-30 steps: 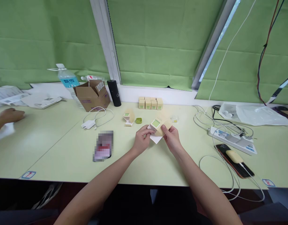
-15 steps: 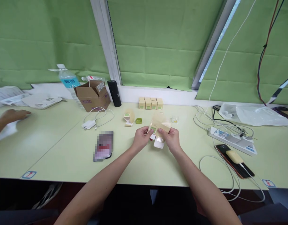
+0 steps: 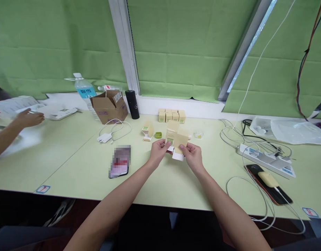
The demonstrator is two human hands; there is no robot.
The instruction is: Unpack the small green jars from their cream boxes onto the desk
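Both my hands hold an unfolded tan carton blank (image 3: 176,138) with a green square on it, just above the pale green table (image 3: 71,157). My left hand (image 3: 158,154) pinches its left lower edge and my right hand (image 3: 193,156) pinches its right lower edge; white flaps hang below between my fingers. Behind it lie a half-formed tan carton (image 3: 147,132), a small green lid (image 3: 158,135) and a small clear dish (image 3: 198,134). A row of several finished tan boxes (image 3: 172,116) stands by the window sill.
At the left back are a cardboard box (image 3: 109,106), a water bottle (image 3: 84,91), a black cylinder (image 3: 132,104) and a white charger with cable (image 3: 105,138). A dark pouch (image 3: 120,166) lies left of my arms. Right: power strip (image 3: 266,160), cables, phone (image 3: 268,183). Another person's hand (image 3: 28,118) at far left.
The carton blank was turned and opened out flat between my hands and now stands upright. The view shifted slightly left. The other person's hand moved further back over the papers.
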